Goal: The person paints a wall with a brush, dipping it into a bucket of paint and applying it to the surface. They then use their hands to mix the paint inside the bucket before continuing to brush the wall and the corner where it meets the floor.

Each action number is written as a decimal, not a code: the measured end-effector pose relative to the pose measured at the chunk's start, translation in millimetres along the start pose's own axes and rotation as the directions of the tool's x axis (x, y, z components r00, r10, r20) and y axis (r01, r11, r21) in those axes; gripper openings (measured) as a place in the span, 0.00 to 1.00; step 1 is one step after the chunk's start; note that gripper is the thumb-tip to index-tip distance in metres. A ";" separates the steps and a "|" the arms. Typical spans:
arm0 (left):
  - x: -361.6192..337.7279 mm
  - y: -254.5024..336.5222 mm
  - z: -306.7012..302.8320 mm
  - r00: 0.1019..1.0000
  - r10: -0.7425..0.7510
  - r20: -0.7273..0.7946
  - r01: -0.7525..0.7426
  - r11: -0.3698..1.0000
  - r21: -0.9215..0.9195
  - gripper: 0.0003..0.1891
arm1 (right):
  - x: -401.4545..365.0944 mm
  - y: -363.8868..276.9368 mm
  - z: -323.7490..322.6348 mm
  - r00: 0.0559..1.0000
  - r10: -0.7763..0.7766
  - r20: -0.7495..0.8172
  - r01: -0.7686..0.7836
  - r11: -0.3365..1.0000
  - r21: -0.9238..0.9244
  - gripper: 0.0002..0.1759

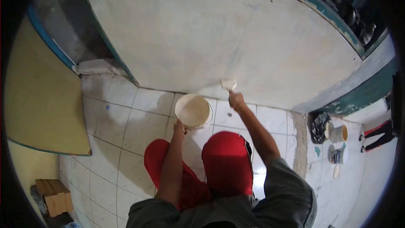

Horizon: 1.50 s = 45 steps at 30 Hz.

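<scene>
My right hand point(236, 99) is closed round the handle of a wide, flat paintbrush point(228, 85) coated in off-white. The brush head is at the lower part of a pale, patchy wall panel point(219, 38); whether it touches the surface is hard to tell. At the near rim of a round pail point(193, 110), my left hand point(180, 127) grips the edge. Off-white material shows inside the pail, which is on or just above the tiles and has a thin wire handle.
White floor tiles point(139, 135) run below the wall. An olive board point(46, 88) with blue edging stands at left, above a cardboard box point(55, 197). At right are a black plastic bag point(320, 127), a pail point(338, 134) and a labelled tub point(337, 156). Another person's legs point(377, 135) show at far right.
</scene>
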<state>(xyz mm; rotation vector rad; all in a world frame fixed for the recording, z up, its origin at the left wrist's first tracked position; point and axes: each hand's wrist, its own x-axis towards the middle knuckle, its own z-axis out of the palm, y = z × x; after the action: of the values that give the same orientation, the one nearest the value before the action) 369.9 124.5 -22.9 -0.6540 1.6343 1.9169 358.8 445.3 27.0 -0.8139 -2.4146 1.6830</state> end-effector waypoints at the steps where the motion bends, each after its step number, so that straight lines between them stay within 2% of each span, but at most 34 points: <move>1: 4.2 -2.2 -1.2 0.996 -0.082 -0.044 0.084 0.996 0.036 0.23 | -16.4 -36.3 -11.8 0.998 0.068 0.004 -0.067 0.987 0.146 0.16; 2: 10.9 2.2 5.8 0.982 -0.161 -0.094 0.168 0.984 0.065 0.22 | -36.4 -78.0 -24.1 0.991 0.135 0.009 -0.132 0.947 0.293 0.17; 3: -1.6 13.5 13.0 0.977 -0.175 -0.120 0.181 0.983 0.038 0.22 | -57.5 -121.1 -36.5 0.979 0.202 0.013 -0.188 0.883 0.430 0.17; 4: 4.1 12.0 14.6 0.971 -0.192 -0.140 0.198 0.980 0.029 0.21 | -77.9 -163.6 -43.7 0.982 0.176 -0.065 -0.133 0.900 0.416 0.18; 5: 3.9 8.9 15.4 0.979 -0.142 -0.149 0.142 0.990 -0.009 0.21 | -80.3 -169.0 -59.1 0.995 -0.093 -0.032 0.098 0.909 0.405 0.19; 6: 19.1 -2.5 10.3 0.989 -0.134 -0.063 0.132 0.991 -0.035 0.21 | -88.5 -198.6 -69.8 0.973 -0.207 -0.100 0.211 0.977 0.034 0.18; 7: 31.6 -23.6 -0.4 0.994 0.078 0.073 -0.072 0.994 -0.083 0.21 | -96.6 -228.8 -80.7 0.933 -0.318 -0.166 0.245 0.904 -0.352 0.17; 8: 23.2 -13.5 9.2 1.000 -0.005 -0.029 0.004 1.000 -0.025 0.21 | -119.2 -269.0 -88.6 0.961 -0.209 -0.182 0.217 0.976 0.022 0.18; 9: 10.2 3.8 17.3 0.989 -0.066 -0.130 0.070 0.997 0.028 0.20 | -129.7 -289.6 -90.9 0.978 -0.110 -0.175 0.172 0.902 0.396 0.19; 10: 3.3 5.6 17.7 0.989 -0.076 -0.126 0.081 0.996 0.034 0.20 | -127.6 -283.8 -87.3 0.979 -0.098 -0.180 0.163 0.905 0.394 0.19; 13: 4.6 14.1 25.4 0.976 -0.146 -0.160 0.137 0.989 -0.063 0.20 | -110.7 -251.6 -72.5 0.950 -0.178 -0.257 0.276 0.865 0.419 0.21; 15: 6.1 9.5 21.7 0.974 -0.162 -0.155 0.158 0.987 -0.042 0.21 | -88.2 -203.3 -57.9 0.965 -0.154 -0.214 0.232 0.882 0.410 0.23; 17: 11.1 0.4 16.9 0.981 -0.162 -0.109 0.163 0.987 0.002 0.21 | -68.9 -153.5 -31.3 0.925 -0.204 -0.320 0.294 0.917 0.268 0.25; 18: 1.7 6.0 18.2 0.980 -0.169 -0.106 0.172 0.985 0.023 0.21 | -52.7 -117.5 -16.6 0.905 -0.247 -0.347 0.301 0.947 0.113 0.27; 19: -9.6 11.1 21.7 0.979 -0.177 -0.106 0.182 0.982 0.043 0.21 | -47.8 -90.0 0.6 0.925 -0.184 -0.332 0.220 0.972 0.076 0.27; 20: -15.0 11.0 23.1 0.981 -0.160 -0.111 0.165 0.985 0.041 0.21 | -59.0 -80.3 16.6 0.946 -0.112 -0.304 0.163 0.975 0.148 0.27; 21: -19.8 10.5 22.1 0.978 -0.137 -0.159 0.142 0.990 0.022 0.21 | -50.4 -45.0 34.2 0.971 0.039 -0.238 0.010 0.980 0.200 0.26; 22: -22.8 12.8 19.5 0.972 -0.109 -0.206 0.113 0.994 0.008 0.21 | -55.9 -30.2 44.3 0.975 0.165 -0.145 -0.107 0.932 0.346 0.25; 24: -17.5 9.1 7.6 0.975 -0.087 -0.206 0.092 0.996 0.015 0.21 | -56.5 -13.7 54.1 0.935 0.352 -0.036 -0.299 0.841 0.450 0.24; 25: -14.9 10.1 1.9 0.975 -0.092 -0.202 0.098 0.995 0.016 0.21 | -51.0 -16.0 55.4 0.939 0.344 -0.027 -0.293 0.835 0.466 0.24; 27: -20.4 20.6 -1.6 0.969 -0.093 -0.231 0.113 0.991 0.077 0.21 | -45.3 -17.2 51.7 0.906 0.411 -0.097 -0.350 0.860 0.372 0.25; 28: -18.3 18.8 -1.3 0.969 -0.083 -0.233 0.105 0.991 0.082 0.21 | -46.3 -27.7 37.7 0.952 0.273 -0.141 -0.253 0.957 0.141 0.26; 29: -16.9 13.7 1.2 0.969 -0.080 -0.233 0.102 0.991 0.084 0.21 | -50.4 -48.0 17.4 0.981 0.126 -0.150 -0.143 0.984 -0.107 0.27; 33: -10.5 11.6 10.9 0.952 -0.104 -0.287 0.104 0.994 -0.016 0.22 | -95.2 -168.1 -49.1 0.978 -0.018 -0.209 0.021 1.000 0.011 0.28; 34: -12.6 13.8 15.4 0.946 -0.091 -0.312 0.083 0.996 -0.039 0.23 | -97.7 -184.0 -65.6 0.935 -0.229 -0.271 0.201 0.971 -0.128 0.28; 35: 1.4 3.4 10.6 0.970 -0.018 -0.243 0.013 1.000 -0.023 0.24 | -103.5 -203.8 -79.5 0.880 -0.342 -0.329 0.294 0.937 -0.189 0.26; 36: 15.2 -10.5 3.9 0.982 0.047 -0.181 -0.051 0.999 -0.016 0.24 | -114.1 -228.2 -91.7 0.851 -0.378 -0.363 0.362 0.925 -0.114 0.25; 37: 9.4 -6.2 8.9 0.971 0.037 -0.234 -0.037 0.999 0.004 0.24 | -126.1 -248.7 -99.3 0.827 -0.404 -0.391 0.424 0.905 -0.038 0.24; 40: 21.5 -7.2 16.9 0.936 0.055 -0.348 -0.013 0.992 0.122 0.24 | -151.9 -269.0 -98.1 0.818 -0.486 -0.308 0.520 0.853 0.034 0.22; 41: 17.1 -9.7 17.7 0.928 0.045 -0.370 -0.007 0.995 0.104 0.24 | -157.2 -265.7 -93.2 0.851 -0.501 -0.154 0.493 0.865 -0.092 0.21; 42: 14.3 -10.3 21.7 0.903 0.101 -0.417 -0.022 0.981 0.191 0.24 | -157.1 -262.8 -89.3 0.870 -0.492 -0.006 0.479 0.850 -0.221 0.21; 43: 11.5 -9.8 26.2 0.876 0.160 -0.454 -0.030 0.959 0.280 0.23 | -147.0 -243.7 -83.6 0.825 -0.525 0.210 0.566 0.768 -0.300 0.20; 44: 4.4 -11.2 28.9 0.870 0.154 -0.468 -0.023 0.962 0.273 0.23 | -138.0 -226.3 -72.6 0.743 -0.548 0.384 0.668 0.642 -0.376 0.13; 45: -6.0 -13.7 30.8 0.859 0.240 -0.453 -0.076 0.933 0.351 0.23 | -121.5 -201.9 -57.7 0.621 -0.513 0.592 0.778 0.495 -0.387 0.07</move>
<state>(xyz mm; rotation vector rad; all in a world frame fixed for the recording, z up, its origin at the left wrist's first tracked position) 382.9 156.2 -24.3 -0.9446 2.3263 1.6063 408.4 386.3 257.1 0.5597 -2.9928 0.7670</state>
